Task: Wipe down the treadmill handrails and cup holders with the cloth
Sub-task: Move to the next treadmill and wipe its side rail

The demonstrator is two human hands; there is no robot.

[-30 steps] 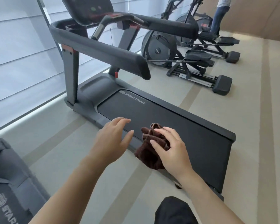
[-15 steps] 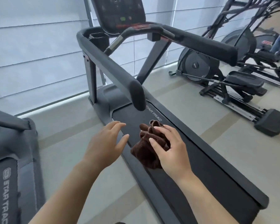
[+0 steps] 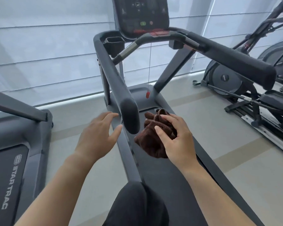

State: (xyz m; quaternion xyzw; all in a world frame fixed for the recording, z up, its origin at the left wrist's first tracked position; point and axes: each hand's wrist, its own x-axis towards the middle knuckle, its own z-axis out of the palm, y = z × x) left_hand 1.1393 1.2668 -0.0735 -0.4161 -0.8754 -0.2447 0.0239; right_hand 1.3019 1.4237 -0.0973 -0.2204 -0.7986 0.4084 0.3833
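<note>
A dark grey treadmill stands straight ahead. Its left handrail [image 3: 116,82] runs toward me and ends in a rounded tip between my hands. The right handrail [image 3: 232,57] stretches off to the right. A square cup holder [image 3: 113,40] sits at the left of the console [image 3: 141,15]. My right hand [image 3: 175,137] clutches a bunched dark brown cloth [image 3: 153,134] just right of the left rail's tip, not touching it. My left hand [image 3: 98,134] hovers with its fingers spread, just left of that tip.
A red safety clip [image 3: 147,95] hangs on a cord over the belt [image 3: 167,173]. A second treadmill [image 3: 15,152] stands at the left, an elliptical trainer [image 3: 245,88] at the right. White blinds cover the window behind. My dark-clad knee [image 3: 134,204] is at the bottom.
I have moved round behind the treadmill, so it now faces me head-on. Both hands rose closer to the left handrail's tip, the cloth still held in the right.
</note>
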